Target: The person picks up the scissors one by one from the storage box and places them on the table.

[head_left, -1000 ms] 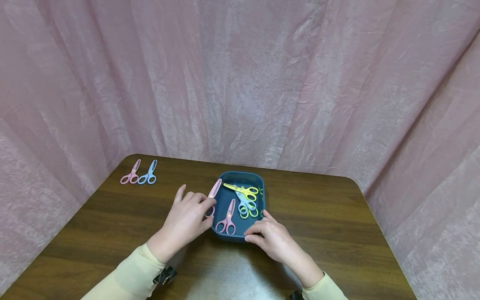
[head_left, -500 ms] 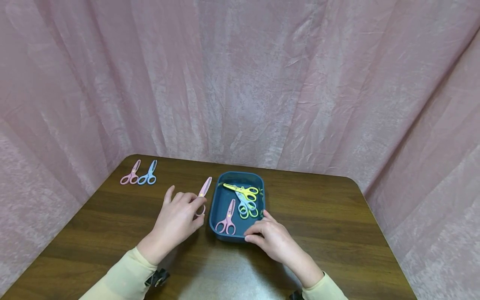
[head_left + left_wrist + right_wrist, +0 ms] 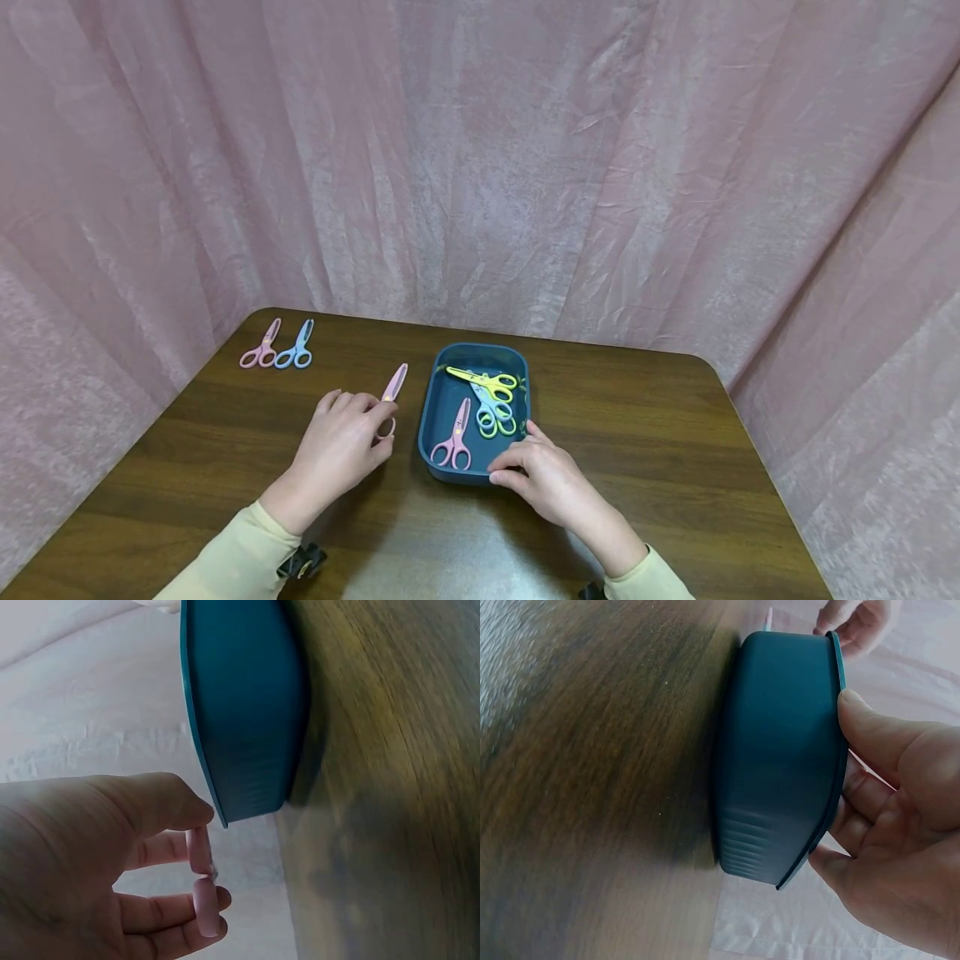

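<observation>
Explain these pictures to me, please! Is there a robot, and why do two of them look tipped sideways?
There's no robot, just a person's own two hands. The biggest picture is taken from the person's head, looking forward and down. The two smaller ones are taken from the wrists, one each, so the table looks turned there. The left hand pinches pink scissors beside a dark blue tray. The right hand holds the tray's rim at a near corner. Inside I can see a pink pair, a yellow pair, a blue pair and a partly covered yellow-green pair. Far left on the table lie another pink pair and another blue pair.
</observation>
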{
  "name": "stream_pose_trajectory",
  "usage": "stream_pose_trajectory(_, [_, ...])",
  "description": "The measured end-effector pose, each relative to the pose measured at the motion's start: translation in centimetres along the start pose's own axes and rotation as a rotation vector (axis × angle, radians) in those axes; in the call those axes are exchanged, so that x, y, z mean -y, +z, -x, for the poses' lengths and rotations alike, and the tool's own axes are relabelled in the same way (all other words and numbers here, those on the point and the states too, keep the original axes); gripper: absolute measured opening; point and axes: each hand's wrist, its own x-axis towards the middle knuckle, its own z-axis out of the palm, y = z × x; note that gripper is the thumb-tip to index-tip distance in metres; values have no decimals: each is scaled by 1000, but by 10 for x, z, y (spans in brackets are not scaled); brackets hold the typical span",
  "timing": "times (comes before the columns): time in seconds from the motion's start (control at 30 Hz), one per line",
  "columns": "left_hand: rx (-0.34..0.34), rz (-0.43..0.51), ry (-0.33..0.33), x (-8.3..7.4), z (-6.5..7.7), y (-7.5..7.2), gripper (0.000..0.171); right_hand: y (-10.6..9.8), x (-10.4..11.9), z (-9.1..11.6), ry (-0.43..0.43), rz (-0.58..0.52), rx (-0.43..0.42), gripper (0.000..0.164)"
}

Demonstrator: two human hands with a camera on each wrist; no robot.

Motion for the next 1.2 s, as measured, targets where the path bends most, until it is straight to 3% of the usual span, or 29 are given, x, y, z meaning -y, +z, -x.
stream_pose_trajectory(0.9, [145,-35,-55,25,17,14,25,1,0,-1,24,-5,19,5])
stream_pose_trajectory(1.2, [142,-37,-58,28,21,18,19,1,1,-1,33,-10,27,5])
